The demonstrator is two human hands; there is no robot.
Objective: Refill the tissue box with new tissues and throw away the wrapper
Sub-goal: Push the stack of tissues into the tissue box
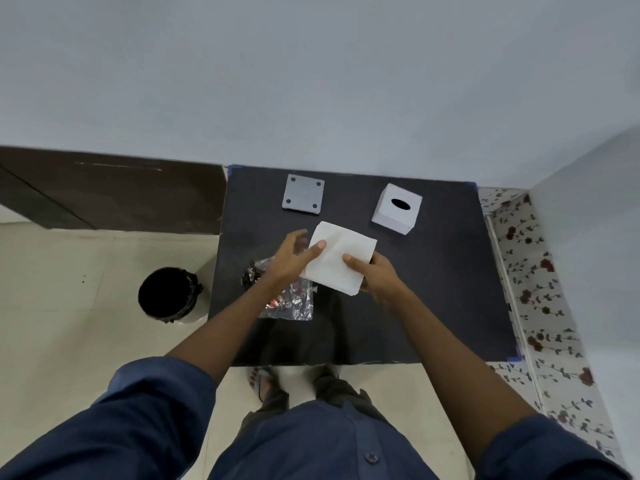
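A white stack of tissues (pixel 337 256) is held above the middle of the dark table (pixel 433 289). My right hand (pixel 375 277) grips its near right edge, thumb on top. My left hand (pixel 294 256) rests its thumb on the stack's left edge, the other fingers spread apart. The crumpled clear wrapper (pixel 292 301) with red and black print lies on the table under my left wrist. The white tissue box cover (pixel 396 209) with a dark oval slot stands at the back right. Its grey base plate (pixel 303 194) lies apart at the back centre.
A bin with a black liner (pixel 169 294) stands on the tiled floor left of the table. A dark wooden panel (pixel 110 192) runs along the wall at the left. A flowered surface (pixel 540 289) borders the table's right side. My feet are at the table's front edge.
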